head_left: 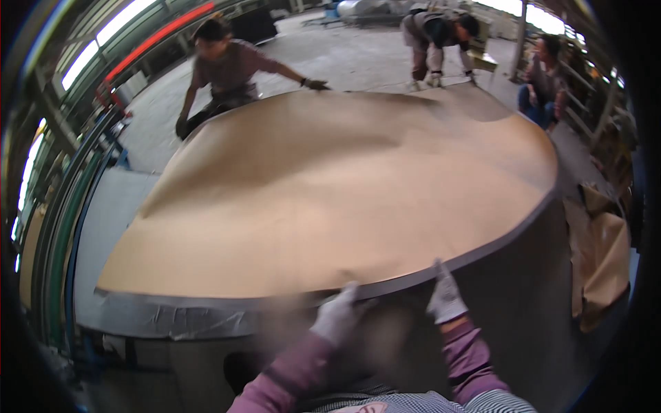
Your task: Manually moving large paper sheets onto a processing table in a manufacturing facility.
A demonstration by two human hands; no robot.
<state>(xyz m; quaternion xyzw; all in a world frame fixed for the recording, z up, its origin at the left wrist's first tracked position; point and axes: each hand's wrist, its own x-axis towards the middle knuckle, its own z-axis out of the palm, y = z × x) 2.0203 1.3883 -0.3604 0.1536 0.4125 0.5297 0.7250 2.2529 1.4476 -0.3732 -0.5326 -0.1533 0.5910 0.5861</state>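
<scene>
A large tan sheet (330, 199), rippled at its far left and edged in dark grey along the near side, spreads out in front of me. My left hand (336, 315), in a white glove, pinches its near edge around the middle. Farther right, my right hand (447, 297), gloved the same way, grips the grey edge with one digit stretched along the top. The fingers beneath the sheet are hidden, and some blur lies around my left hand.
A person (224, 72) crouches at the far left, one gloved hand at the sheet's edge. Another person (441, 41) bends over its far side; a third (544, 82) squats at far right. Crumpled brown paper (602, 258) lies at right. Metal rails (72, 206) run along the left.
</scene>
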